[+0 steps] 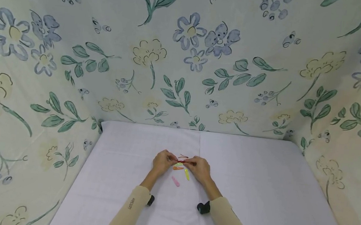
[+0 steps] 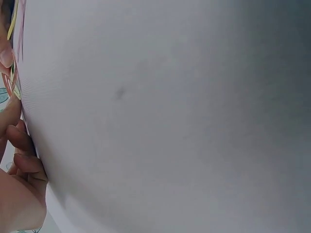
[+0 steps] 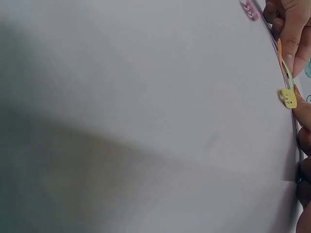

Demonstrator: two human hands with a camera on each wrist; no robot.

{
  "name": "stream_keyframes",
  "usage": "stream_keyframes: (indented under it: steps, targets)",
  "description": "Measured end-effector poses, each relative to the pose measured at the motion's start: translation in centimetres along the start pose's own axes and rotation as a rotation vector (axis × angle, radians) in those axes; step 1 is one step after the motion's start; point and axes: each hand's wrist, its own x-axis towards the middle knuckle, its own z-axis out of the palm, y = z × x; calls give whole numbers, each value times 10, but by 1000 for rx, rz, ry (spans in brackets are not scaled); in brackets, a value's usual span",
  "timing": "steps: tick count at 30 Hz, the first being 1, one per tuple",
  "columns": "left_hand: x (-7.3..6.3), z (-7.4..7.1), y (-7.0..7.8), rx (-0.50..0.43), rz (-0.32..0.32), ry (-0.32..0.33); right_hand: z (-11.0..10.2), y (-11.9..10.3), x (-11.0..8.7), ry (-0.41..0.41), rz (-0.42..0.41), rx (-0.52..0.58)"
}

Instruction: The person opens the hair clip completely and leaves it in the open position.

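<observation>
Both hands meet above a small group of hair clips in the head view. My left hand [image 1: 162,162] pinches one end of a dark red hair clip [image 1: 180,161], and my right hand [image 1: 199,168] pinches the other end. Just beyond it lies a reddish-orange clip [image 1: 183,156] with its arms spread. On the near side are a yellow-green clip [image 1: 179,165], an orange clip [image 1: 178,168], a yellow clip [image 1: 187,174] and a pink clip [image 1: 175,181]. The right wrist view shows cut-outs in the yellow clip [image 3: 288,98]. Fingers partly hide the red clip.
A white cloth [image 1: 257,192] covers the table, with a seam running front to back. Floral fabric [image 1: 189,91] hangs behind and at both sides. Dark wrist cameras [image 1: 203,208] sit by the beige sleeves [image 1: 232,222].
</observation>
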Motion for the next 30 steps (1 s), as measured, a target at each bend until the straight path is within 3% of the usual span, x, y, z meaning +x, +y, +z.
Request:
stream_keyframes:
  steps: [7, 14, 24, 30]
  targets:
    - [-3, 1, -1, -13, -26, 4, 4, -2, -2, 16, 31, -10]
    - [-2, 2, 0, -1, -12, 10, 6, -2, -3, 45, 8, -19]
    - [-3, 5, 1, 12, 12, 7, 8, -3, -4, 71, -19, 76]
    - [-4, 1, 1, -31, 34, 10, 7, -7, -3, 90, -21, 106]
